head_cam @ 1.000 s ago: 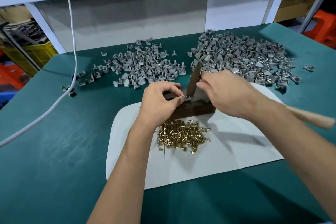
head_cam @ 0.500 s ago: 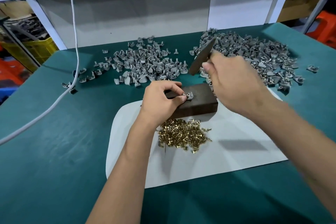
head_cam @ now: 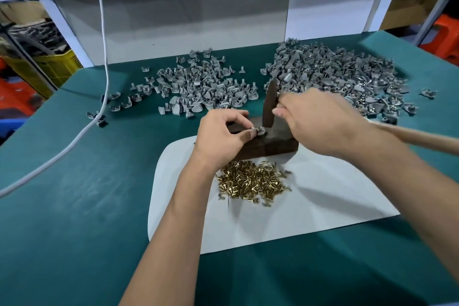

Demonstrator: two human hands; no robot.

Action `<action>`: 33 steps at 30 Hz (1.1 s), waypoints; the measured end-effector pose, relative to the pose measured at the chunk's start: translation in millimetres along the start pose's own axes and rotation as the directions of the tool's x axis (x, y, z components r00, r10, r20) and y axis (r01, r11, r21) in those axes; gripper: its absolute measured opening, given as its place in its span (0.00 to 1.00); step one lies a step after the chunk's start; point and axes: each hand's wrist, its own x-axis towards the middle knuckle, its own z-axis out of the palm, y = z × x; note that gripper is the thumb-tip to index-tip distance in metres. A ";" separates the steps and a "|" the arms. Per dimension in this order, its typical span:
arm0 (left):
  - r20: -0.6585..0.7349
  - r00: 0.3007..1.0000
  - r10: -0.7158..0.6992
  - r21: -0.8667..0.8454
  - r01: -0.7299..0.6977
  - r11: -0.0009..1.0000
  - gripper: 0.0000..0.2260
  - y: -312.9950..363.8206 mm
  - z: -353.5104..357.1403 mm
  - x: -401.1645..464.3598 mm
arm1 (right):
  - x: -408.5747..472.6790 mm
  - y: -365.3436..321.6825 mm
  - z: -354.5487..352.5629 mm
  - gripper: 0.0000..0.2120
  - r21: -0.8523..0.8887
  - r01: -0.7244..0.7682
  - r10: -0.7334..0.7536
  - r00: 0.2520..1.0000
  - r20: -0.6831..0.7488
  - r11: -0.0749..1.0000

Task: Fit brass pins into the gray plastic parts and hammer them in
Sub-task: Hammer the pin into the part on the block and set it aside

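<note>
Small gray plastic part (head_cam: 259, 130) sits on top of the dark brown rectangular block (head_cam: 270, 146), pinched between thumb and forefinger of the left hand (head_cam: 223, 135). Looks like a metal bit at its centre, too small to say if it's a pin. Right hand (head_cam: 320, 123) has fingers wrapped round a hammer with a dark flat metal head (head_cam: 269, 104) and pale wooden handle (head_cam: 417, 138); head stands near-vertical, lower end touching or just above the part.

Loose heap of short brass pins (head_cam: 250, 184) lies just in front of the block on a white rounded sheet (head_cam: 323, 206). Two piles of gray plastic parts behind: sparser one at centre (head_cam: 198, 84), denser one at right (head_cam: 347, 74).

Surface is a dark green table mat (head_cam: 74, 194). White cable (head_cam: 104, 57) drops across the left side. White shelf frame and gray back panel (head_cam: 186, 22) behind; yellow crate (head_cam: 54, 67) and orange stool (head_cam: 444, 40) off to the sides.
</note>
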 end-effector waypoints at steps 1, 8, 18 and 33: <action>0.000 1.000 0.004 0.003 -0.004 1.000 0.06 0.1 -0.3 0.3 | 1.2 2.6 -2.2 0.12 0.003 -0.002 0.002 0.997 -0.072 1.000; -0.010 1.000 0.017 0.006 -0.017 1.000 0.07 0.2 -0.2 -0.6 | -2.6 -8.5 2.4 0.13 0.001 -0.003 0.003 0.999 0.043 1.000; 0.000 1.000 0.010 0.000 -0.010 1.000 0.07 2.3 -1.6 -1.6 | 1.9 -5.2 -1.9 0.13 -0.047 0.048 -0.050 0.998 -0.026 0.998; 0.015 0.999 0.033 -0.044 -0.032 0.999 0.05 2.4 -1.0 -0.2 | -5.1 33.8 1.4 0.08 0.192 0.042 -0.048 0.999 0.026 0.980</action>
